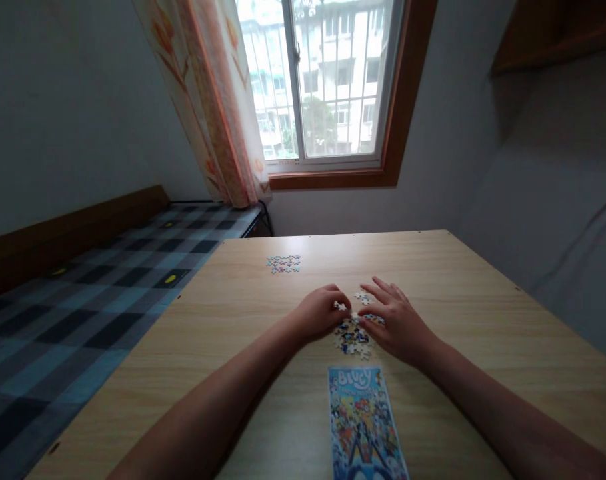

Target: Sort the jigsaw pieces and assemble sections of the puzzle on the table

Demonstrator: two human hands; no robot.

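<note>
A heap of small loose puzzle pieces lies on the wooden table between my two hands. My left hand rests at the heap's left edge with its fingers curled, pinching a puzzle piece at the fingertips. My right hand lies on the heap's right side, fingers stretched and spread over the pieces, thumb touching them. A few stray pieces lie just beyond the fingertips. A joined patch of pieces sits farther back on the table.
A colourful printed puzzle picture sheet lies on the table near me. A bed with a blue-and-black checked cover stands left of the table. A window with an orange curtain is behind; grey walls close the right side.
</note>
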